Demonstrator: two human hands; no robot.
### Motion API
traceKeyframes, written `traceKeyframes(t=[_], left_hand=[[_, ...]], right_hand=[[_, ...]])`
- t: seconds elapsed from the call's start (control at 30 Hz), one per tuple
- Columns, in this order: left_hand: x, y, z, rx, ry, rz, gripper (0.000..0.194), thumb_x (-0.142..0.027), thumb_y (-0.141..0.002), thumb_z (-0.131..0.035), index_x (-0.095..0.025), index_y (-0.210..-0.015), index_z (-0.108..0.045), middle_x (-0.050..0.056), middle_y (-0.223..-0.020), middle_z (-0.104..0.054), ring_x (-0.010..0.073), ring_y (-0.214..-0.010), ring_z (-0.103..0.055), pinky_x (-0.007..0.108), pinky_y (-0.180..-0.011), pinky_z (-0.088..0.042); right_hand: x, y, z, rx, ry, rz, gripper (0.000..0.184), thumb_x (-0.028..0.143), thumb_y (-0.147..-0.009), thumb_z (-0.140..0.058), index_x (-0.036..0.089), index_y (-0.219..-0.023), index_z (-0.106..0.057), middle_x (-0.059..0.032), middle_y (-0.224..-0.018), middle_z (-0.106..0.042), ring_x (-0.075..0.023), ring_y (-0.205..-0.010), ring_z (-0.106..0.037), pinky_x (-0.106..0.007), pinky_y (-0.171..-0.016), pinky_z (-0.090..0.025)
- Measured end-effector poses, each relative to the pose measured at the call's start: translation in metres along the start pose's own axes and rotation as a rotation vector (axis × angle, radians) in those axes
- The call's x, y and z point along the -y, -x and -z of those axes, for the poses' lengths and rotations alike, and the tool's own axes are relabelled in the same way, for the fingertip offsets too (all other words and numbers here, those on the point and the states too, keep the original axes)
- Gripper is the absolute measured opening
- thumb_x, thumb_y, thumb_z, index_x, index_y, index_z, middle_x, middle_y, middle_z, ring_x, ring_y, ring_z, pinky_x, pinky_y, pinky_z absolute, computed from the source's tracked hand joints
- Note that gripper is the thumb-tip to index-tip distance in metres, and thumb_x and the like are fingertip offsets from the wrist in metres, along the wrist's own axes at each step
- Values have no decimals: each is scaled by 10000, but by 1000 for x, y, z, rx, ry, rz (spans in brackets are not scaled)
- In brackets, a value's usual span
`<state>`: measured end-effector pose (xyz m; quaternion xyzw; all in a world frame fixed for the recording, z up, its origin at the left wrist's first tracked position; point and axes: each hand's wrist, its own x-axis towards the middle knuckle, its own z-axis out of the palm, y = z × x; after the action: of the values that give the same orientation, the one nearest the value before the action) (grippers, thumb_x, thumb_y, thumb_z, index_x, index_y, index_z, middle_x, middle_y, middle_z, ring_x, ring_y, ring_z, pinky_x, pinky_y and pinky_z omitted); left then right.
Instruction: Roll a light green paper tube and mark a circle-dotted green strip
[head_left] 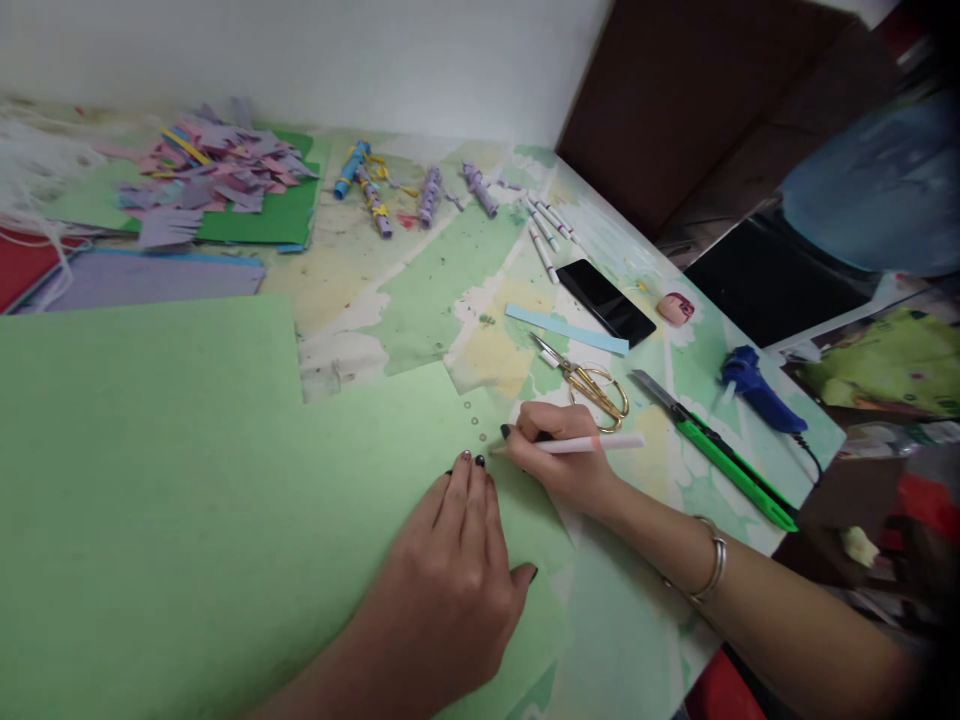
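A large green paper sheet [165,480] covers the left and front of the table. My left hand [457,570] lies flat on its right part, fingers stretched out and thumb apart. In my right hand [562,460] is a white marker [581,444] with a pinkish band, gripped like a pen. Its tip meets the paper just beyond my left fingertips. A short row of small drawn circles [474,421] runs up the sheet from there. Gold-handled scissors [585,383] lie just past my right hand, and a green utility knife [720,455] rests to its right.
At the back left is a heap of paper scraps [225,165]. Several small rolled-paper pieces [430,197] and white markers [544,252] lie along the back. Also there are a phone [607,302], a blue paper strip [566,330], a pink case [675,309] and a blue glue gun [761,390].
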<state>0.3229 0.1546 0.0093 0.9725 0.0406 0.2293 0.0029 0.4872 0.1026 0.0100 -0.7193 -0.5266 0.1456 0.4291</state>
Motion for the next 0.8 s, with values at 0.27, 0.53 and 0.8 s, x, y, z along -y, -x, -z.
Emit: traceKeyframes(t=[0.27,0.53,0.8], left_hand=[[0,-1,1,-1,-4,-2,455,-309,-834,-436,66,-984,-647,269,-1063,-616,364,-1044,-572,441,-833,-520],[0,0,1,-14,17,1,457,-299,-825,-459,87,-989,-639,294,-1055,-608,385,-1042,-566,457,-830,-518],[0,0,-1,-4,16,3,459,-305,-827,-456,83,-990,-639,290,-1059,-609,383,-1048,-563,457,-832,-515]], right_hand=[[-1,0,0,-7,4,18,326,102,-671,-498,191,-519,-224,75,-479,-229,-62,-466,-209,-216,-438,-192],[-1,0,0,-10,6,20,326,103,-691,-493,190,-534,-221,72,-489,-233,-64,-478,-211,-218,-447,-195],[0,0,0,-3,16,3,330,123,-693,-508,190,-519,-236,75,-475,-240,-61,-464,-211,-215,-437,-198]])
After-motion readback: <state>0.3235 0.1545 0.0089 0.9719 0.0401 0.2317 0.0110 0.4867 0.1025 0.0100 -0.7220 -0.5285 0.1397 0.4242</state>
